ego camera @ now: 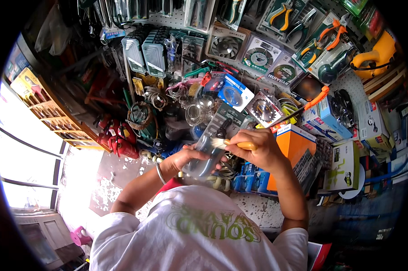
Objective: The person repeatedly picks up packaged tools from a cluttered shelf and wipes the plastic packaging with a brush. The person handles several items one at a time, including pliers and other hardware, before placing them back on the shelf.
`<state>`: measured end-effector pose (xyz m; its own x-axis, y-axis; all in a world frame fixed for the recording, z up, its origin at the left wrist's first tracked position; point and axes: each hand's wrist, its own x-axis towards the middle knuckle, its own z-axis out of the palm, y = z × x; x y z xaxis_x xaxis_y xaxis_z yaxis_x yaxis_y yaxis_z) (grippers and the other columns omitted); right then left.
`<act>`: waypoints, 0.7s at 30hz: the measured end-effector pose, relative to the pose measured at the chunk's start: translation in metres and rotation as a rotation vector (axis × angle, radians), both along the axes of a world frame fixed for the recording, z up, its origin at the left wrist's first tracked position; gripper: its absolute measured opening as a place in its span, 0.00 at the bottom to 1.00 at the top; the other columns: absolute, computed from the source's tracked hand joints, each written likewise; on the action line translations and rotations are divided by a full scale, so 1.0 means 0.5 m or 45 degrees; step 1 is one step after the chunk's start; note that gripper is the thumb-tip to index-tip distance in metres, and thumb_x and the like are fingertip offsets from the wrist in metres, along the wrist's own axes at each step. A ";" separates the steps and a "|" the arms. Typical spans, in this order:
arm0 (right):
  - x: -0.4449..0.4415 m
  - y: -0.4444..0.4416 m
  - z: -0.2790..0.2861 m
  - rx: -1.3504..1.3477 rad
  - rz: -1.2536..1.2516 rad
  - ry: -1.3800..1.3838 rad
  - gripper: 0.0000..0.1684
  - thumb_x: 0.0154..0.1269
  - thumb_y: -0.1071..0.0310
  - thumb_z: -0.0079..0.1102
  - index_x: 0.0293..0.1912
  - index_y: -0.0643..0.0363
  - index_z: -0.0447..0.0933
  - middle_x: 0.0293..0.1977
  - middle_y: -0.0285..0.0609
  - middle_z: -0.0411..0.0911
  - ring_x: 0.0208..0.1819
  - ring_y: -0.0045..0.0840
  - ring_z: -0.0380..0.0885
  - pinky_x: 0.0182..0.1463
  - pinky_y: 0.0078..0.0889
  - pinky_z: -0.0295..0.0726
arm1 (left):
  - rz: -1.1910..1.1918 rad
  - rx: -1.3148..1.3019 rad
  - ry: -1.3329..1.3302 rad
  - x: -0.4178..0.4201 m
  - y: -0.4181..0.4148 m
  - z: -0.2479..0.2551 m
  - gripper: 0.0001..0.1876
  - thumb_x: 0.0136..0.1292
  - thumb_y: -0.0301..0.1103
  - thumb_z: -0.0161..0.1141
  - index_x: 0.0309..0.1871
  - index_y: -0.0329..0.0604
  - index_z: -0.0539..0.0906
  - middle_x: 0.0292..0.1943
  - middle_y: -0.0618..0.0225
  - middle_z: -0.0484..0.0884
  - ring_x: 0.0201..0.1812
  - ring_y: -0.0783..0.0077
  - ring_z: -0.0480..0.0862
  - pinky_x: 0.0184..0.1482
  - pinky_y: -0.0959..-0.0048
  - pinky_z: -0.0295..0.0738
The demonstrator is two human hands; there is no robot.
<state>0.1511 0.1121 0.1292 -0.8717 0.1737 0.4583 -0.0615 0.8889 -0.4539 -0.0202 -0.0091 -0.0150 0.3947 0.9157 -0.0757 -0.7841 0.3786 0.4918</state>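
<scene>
My left hand holds a clear plastic package with dark, curved contents that I cannot make out. In my right hand is a brush with a yellowish wooden handle. Its pale bristles lie against the upper part of the package. Just beyond both hands are a grey-green blister card with a dark tool on it and a packaged circular saw blade.
Pegboard displays of pliers and cutting discs rise ahead. An orange box stands close to my right forearm. Red fire extinguishers and a wooden rack are at the left. Blue packages lie below my right hand.
</scene>
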 end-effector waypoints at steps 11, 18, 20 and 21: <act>0.057 0.003 0.001 -0.024 -0.251 -0.006 0.08 0.55 0.65 0.70 0.29 0.55 0.78 0.24 0.36 0.80 0.23 0.27 0.80 0.25 0.27 0.74 | 0.045 0.026 -0.054 -0.012 -0.014 0.003 0.32 0.56 0.29 0.60 0.64 0.28 0.65 0.56 0.41 0.74 0.50 0.51 0.81 0.51 0.56 0.77; 0.059 -0.016 -0.014 -0.254 -0.121 0.114 0.08 0.57 0.67 0.69 0.30 0.56 0.78 0.23 0.37 0.80 0.22 0.26 0.80 0.24 0.25 0.74 | 0.009 -0.005 -0.109 -0.003 -0.012 -0.013 0.32 0.55 0.29 0.60 0.63 0.27 0.65 0.57 0.39 0.73 0.49 0.50 0.81 0.51 0.54 0.76; 0.053 -0.012 -0.020 -0.267 -0.199 0.134 0.07 0.58 0.66 0.68 0.32 0.57 0.79 0.24 0.38 0.81 0.22 0.25 0.81 0.25 0.23 0.75 | 0.013 0.001 -0.083 0.001 -0.014 -0.010 0.33 0.56 0.29 0.61 0.64 0.29 0.64 0.58 0.39 0.73 0.49 0.49 0.81 0.51 0.53 0.76; 0.049 0.002 -0.035 -0.174 -0.289 0.117 0.07 0.58 0.67 0.69 0.32 0.57 0.79 0.25 0.40 0.81 0.22 0.25 0.80 0.25 0.22 0.75 | 0.009 -0.010 -0.077 0.007 -0.012 -0.006 0.33 0.56 0.29 0.61 0.64 0.29 0.64 0.58 0.39 0.73 0.49 0.49 0.81 0.51 0.53 0.76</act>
